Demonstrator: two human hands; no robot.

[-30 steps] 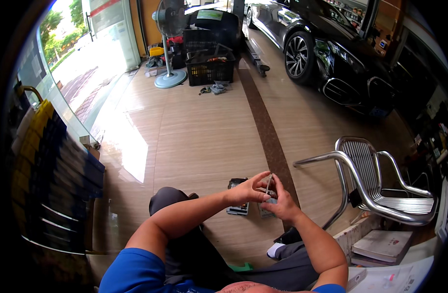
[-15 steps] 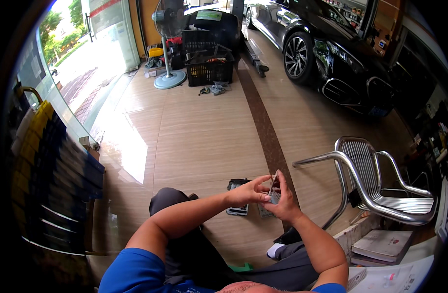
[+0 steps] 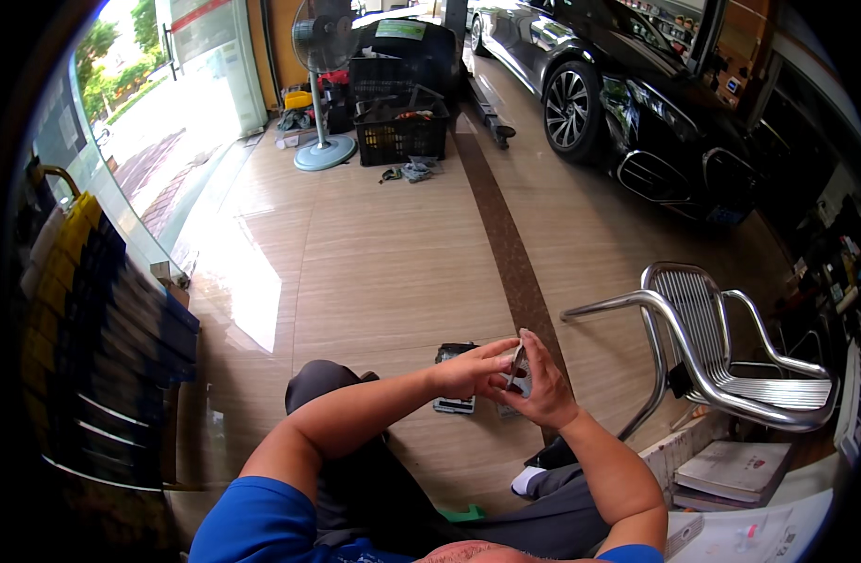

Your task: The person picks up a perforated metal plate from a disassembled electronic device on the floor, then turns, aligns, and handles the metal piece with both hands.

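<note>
My left hand and my right hand meet in front of me above my knees. Between them they pinch a small thin dark part, too small to name. The fingers of both hands close around it. Below the hands a dark flat device lies on the wooden floor, partly hidden by my left hand. I sit with grey trousers and a blue shirt.
A metal chair stands close on my right, with books under it. A black car is parked at the back right. A standing fan and a black crate stand at the back. Shelves line the left.
Both hands have stayed together in the same spot. The fingers have shifted slightly around the small part, with my right fingers now raised higher over it.
</note>
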